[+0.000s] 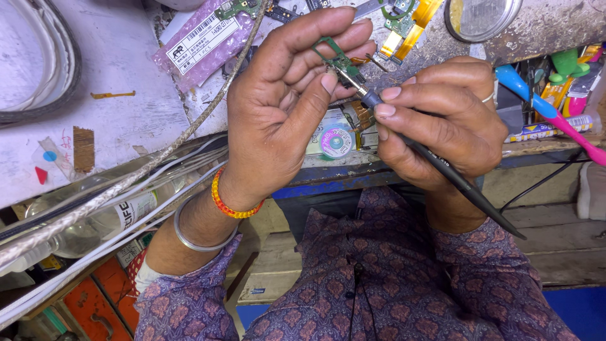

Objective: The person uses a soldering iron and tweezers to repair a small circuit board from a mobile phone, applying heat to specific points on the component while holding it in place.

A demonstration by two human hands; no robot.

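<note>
Cluttered and scuffed, the pale surface (120, 76) carries a pink anti-static bag (202, 44), orange flex cables (410, 28) and a solder wick spool (336, 141). Above its edge, the left hand (284, 113) pinches a small green circuit board (338, 60) between thumb and fingers. The right hand (442, 126) grips a black soldering iron (454, 177), its tip touching the board. The board's far side hides behind fingers; its components are too small to make out.
</note>
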